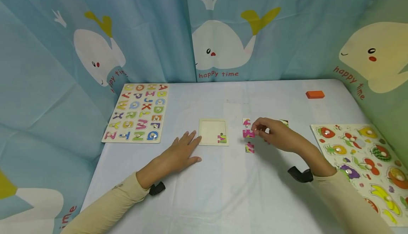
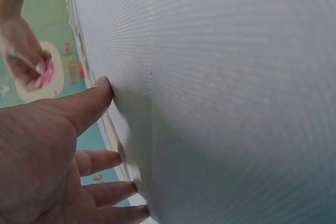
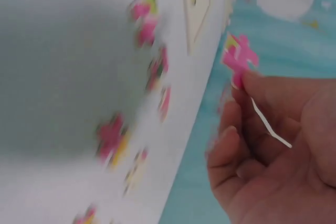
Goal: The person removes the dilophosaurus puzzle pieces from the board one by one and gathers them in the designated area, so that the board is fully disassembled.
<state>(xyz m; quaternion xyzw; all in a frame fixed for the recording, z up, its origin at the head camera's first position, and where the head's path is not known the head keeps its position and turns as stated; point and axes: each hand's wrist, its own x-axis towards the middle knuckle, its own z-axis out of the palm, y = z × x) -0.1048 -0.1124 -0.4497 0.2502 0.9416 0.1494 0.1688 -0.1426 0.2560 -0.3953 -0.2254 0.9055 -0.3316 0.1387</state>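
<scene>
My right hand [image 1: 277, 134] is raised over the table, right of a small square puzzle tray [image 1: 208, 131]. Between thumb and fingertips it pinches a pink jigsaw piece [image 3: 239, 59], bright with a bit of yellow in the right wrist view. My left hand [image 1: 180, 154] rests on the cloth with its fingers spread, fingertips at the tray's left edge. One green and pink jigsaw piece [image 1: 222, 139] sits in the tray's lower right corner. Loose pieces lie near the right hand, among them a pink and green piece [image 1: 249, 148] and a white and pink piece [image 1: 246, 122]. Some pieces are partly hidden by that hand.
An alphabet board [image 1: 135, 115] lies at the table's left. On the right, a fruit board [image 1: 325, 147] reaches under the right forearm. An orange block [image 1: 315, 94] is at the back right. Whale-printed curtains [image 1: 223, 42] enclose the table.
</scene>
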